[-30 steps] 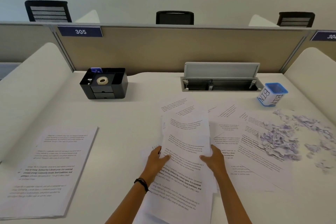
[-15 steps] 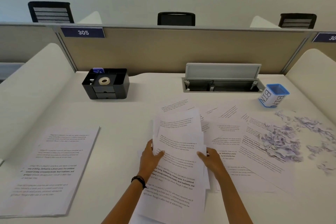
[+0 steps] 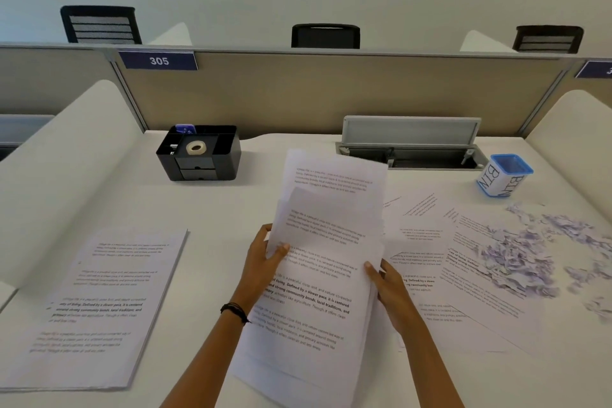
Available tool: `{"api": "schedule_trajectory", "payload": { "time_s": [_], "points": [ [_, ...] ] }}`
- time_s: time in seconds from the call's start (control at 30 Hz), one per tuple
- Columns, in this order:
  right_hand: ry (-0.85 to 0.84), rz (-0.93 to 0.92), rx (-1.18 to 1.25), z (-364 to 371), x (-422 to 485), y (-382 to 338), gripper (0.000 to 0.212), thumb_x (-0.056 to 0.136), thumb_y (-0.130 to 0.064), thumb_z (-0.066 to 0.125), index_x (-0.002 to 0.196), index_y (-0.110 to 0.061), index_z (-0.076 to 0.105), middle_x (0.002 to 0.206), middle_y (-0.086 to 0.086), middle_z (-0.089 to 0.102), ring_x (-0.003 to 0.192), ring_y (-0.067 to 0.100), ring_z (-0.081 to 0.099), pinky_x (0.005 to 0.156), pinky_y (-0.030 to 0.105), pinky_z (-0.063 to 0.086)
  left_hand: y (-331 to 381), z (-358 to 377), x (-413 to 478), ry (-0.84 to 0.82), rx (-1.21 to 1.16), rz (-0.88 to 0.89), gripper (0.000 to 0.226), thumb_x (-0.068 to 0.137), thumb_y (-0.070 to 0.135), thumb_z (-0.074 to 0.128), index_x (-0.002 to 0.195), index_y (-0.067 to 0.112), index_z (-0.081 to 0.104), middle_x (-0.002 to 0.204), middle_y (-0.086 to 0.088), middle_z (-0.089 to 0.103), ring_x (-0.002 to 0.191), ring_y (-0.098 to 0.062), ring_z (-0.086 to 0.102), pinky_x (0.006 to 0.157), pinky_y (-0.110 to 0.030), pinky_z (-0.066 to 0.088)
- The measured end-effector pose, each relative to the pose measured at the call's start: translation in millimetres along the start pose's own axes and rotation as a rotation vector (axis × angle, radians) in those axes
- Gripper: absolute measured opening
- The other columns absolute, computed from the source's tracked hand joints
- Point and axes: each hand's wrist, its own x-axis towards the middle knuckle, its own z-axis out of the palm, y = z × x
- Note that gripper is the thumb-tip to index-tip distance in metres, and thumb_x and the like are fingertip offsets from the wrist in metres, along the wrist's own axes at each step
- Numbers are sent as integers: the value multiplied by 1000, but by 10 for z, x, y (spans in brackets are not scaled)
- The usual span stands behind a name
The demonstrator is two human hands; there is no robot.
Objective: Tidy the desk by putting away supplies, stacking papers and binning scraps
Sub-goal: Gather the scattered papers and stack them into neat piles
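A bundle of printed sheets (image 3: 318,262) is raised off the white desk (image 3: 231,209) and tilted up at its far end. My left hand (image 3: 263,258) grips its left edge and my right hand (image 3: 389,288) grips its right edge. More loose printed sheets (image 3: 463,275) lie fanned out on the desk to the right. A neat paper stack (image 3: 99,301) lies at the left. Torn paper scraps (image 3: 523,252) are heaped on the rightmost sheets. A small blue-rimmed cup marked BIN (image 3: 503,175) stands at the back right.
A black desk organiser (image 3: 200,152) holding a roll of tape (image 3: 195,147) sits at the back left. An open cable hatch (image 3: 410,149) lies at the back centre. A beige partition (image 3: 331,93) closes off the far edge, with white curved dividers on both sides.
Both hands have gathered the middle sheets into one bundle and lifted it off the desk, tilting its far end upward. The sheets at the right and the left stack have stayed put.
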Motion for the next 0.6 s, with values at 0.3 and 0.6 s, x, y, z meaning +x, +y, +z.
{"api": "schedule_trajectory", "payload": {
  "time_s": [0.3, 0.6],
  "points": [
    [215, -491, -205, 320, 16, -696, 15, 92, -15, 50, 107, -18, 54, 90, -6, 63, 79, 6, 63, 57, 12, 51, 367, -78, 138, 160, -62, 165, 11, 93, 13, 49, 103, 14, 44, 97, -1, 60, 77, -8, 67, 56, -20, 55],
    [257, -762, -192, 527, -55, -1159, 49, 75, -73, 42, 99, -31, 51, 88, -24, 63, 79, 0, 65, 61, 15, 54, 743, -56, 127, 361, -134, 390, 27, 93, 1, 42, 104, 25, 36, 99, 11, 51, 87, 6, 61, 61, -13, 52]
  ]
}}
